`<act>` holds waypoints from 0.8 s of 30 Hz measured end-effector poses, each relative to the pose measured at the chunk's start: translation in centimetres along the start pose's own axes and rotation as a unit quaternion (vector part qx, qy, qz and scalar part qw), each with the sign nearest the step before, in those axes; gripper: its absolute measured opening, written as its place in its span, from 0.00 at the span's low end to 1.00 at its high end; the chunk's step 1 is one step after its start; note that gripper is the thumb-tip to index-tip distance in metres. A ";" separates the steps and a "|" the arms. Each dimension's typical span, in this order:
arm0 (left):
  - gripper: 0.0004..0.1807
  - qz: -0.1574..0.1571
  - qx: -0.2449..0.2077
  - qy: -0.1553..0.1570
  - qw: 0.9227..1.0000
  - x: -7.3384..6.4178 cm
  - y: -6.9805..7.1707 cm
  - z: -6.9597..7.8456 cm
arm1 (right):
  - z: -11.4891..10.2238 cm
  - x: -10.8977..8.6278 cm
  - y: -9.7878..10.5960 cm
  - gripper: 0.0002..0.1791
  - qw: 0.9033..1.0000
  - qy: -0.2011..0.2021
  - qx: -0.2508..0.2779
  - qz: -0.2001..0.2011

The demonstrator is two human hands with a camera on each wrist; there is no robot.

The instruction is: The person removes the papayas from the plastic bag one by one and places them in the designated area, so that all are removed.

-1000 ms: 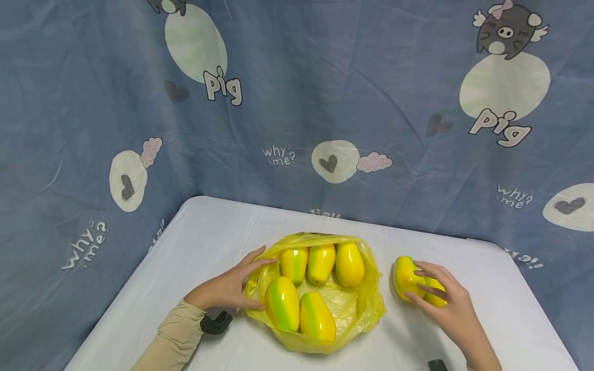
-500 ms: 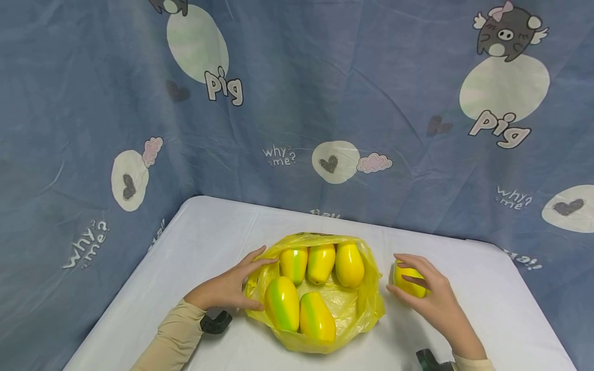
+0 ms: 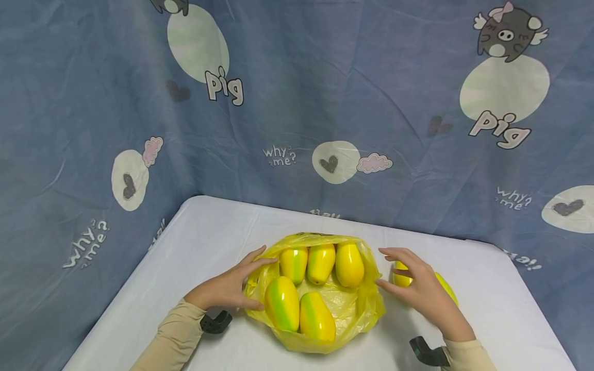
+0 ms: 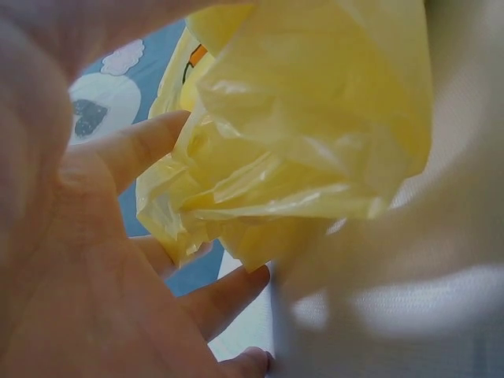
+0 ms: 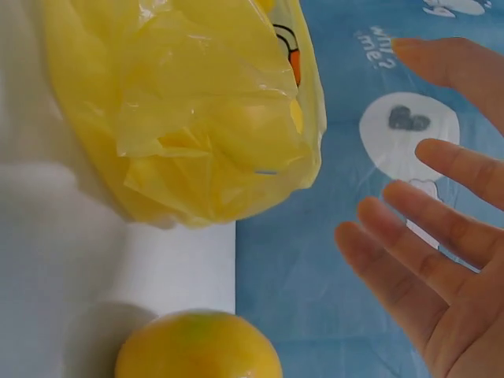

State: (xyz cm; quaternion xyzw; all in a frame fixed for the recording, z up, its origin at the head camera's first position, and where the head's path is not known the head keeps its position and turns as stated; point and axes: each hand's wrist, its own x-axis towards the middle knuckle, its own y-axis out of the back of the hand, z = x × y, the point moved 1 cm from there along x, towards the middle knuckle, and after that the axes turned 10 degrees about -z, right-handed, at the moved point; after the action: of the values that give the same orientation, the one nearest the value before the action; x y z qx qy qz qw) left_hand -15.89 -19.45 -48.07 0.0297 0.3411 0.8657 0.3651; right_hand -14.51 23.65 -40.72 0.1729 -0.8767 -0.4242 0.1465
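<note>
The yellow plastic bag [image 3: 371, 310] sits on the table between the two hands, mouth up, and its thin, slack rim is what worries me: a tug on either edge could fold the wall inward and send the five fruits inside [image 3: 282, 304] tumbling against one another, since their smooth skins look slippery. The front wall seems lowest, so I'd guess a roll toward the person is likeliest. The bag itself is crinkled and half see-through, gathered into creases at the sides, with bare plastic showing at its front right. The fruits are plump, glossy and papaya-like, yellow with green streaks, three along the back and two at the front left. Just outside, the left hand [image 3: 225, 289] has its fingers spread against the bag's left edge, thumb apart; whether it pinches any plastic I cannot tell. The right hand [image 3: 424, 288] holds nothing, thumb and fingers wide apart, its tips just beside the right rim. Behind it lie two loose fruits, the nearer one [image 3: 401, 278] and the farther one [image 3: 446, 288], both partly hidden; a careless swing of that wrist could knock one rolling over the white table [image 3: 218, 221], toward the blue pig-print cloth [image 3: 260, 103] beyond.
</note>
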 end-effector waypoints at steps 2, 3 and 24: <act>0.54 0.000 0.000 0.002 1.000 0.0 0.0 0.0 | -0.1 0.3 0.0 0.37 1.000 0.000 0.007 -0.010; 0.54 0.000 -0.001 0.003 1.000 0.0 -0.1 0.0 | -0.2 0.5 -0.1 0.37 1.000 0.003 0.007 -0.015; 0.54 -0.001 -0.002 -0.002 1.000 0.2 -0.2 -0.2 | -2.1 5.3 -0.8 0.34 0.992 0.015 -0.019 -0.122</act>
State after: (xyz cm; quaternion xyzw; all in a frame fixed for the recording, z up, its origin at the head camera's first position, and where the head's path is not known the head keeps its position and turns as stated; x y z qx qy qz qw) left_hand -16.02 -19.38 -48.39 0.0303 0.3391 0.8660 0.3663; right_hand -18.29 19.46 -39.52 0.2819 -0.8386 -0.4529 0.1104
